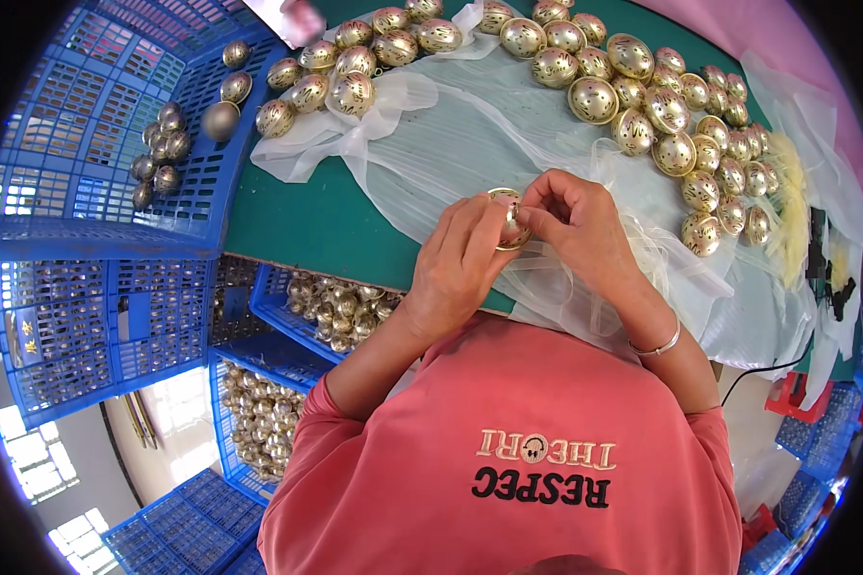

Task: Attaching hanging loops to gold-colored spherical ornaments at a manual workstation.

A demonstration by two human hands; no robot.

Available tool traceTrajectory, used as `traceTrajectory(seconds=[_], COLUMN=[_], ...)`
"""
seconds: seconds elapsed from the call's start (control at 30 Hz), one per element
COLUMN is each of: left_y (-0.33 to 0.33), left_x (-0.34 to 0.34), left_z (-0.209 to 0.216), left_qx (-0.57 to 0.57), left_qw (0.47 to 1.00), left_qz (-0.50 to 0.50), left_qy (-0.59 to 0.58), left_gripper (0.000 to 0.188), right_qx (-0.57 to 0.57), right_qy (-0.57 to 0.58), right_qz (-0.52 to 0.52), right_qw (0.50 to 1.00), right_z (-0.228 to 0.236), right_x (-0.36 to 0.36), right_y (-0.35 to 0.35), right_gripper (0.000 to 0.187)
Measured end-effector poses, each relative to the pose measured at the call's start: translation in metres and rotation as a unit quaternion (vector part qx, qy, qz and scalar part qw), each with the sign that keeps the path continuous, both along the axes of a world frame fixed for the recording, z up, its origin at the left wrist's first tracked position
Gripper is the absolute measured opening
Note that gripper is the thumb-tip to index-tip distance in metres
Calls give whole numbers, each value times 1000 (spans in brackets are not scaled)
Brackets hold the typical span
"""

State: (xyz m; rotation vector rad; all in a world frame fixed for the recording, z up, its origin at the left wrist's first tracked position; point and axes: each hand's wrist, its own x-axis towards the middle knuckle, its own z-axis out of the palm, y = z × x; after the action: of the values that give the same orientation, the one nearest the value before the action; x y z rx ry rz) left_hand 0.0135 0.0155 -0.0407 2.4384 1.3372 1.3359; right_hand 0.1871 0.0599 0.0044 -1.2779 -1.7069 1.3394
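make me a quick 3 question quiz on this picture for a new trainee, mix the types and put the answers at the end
1. Multiple choice: what colour is the bare tabletop beside the white sheeting?
a) red
b) green
c) black

2. True or false: the left hand and right hand are both at the same gold ball.

3. Short answer: which wrist wears the silver-coloured bangle?

Key:
1. b
2. True
3. The right wrist
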Motion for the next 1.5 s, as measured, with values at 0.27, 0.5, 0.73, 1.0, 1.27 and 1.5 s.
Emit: traceTrajectory(seconds=[0.27,0.5,0.73,1.0,1.27,1.5], left_y=[-7,-6,-3,-4,-7,5], left_x=[-4,3,29,43,45,20], left_z=[3,6,4,4,26,68], left_qx=[21,-11,-121,-174,-233,-239], left_qw=[991,1000,964,904,811,817], left_qz=[12,23,70,41,4,-29], left_qy=[131,0,-227,-389,-537,-524], left_gripper=[57,53,36,22,8,9], right_qx=[5,-2,15,38,35,-138], right_qy=[6,15,23,14,25,179], right_qz=[9,6,-16,-30,-35,26], right_qw=[1000,1000,1000,999,998,974], right_z=[-1,3,-7,-2,17,50], right_x=[2,4,9,10,9,15], right_y=[-5,-8,-9,-14,-22,-17], right_gripper=[6,4,4,6,6,23])
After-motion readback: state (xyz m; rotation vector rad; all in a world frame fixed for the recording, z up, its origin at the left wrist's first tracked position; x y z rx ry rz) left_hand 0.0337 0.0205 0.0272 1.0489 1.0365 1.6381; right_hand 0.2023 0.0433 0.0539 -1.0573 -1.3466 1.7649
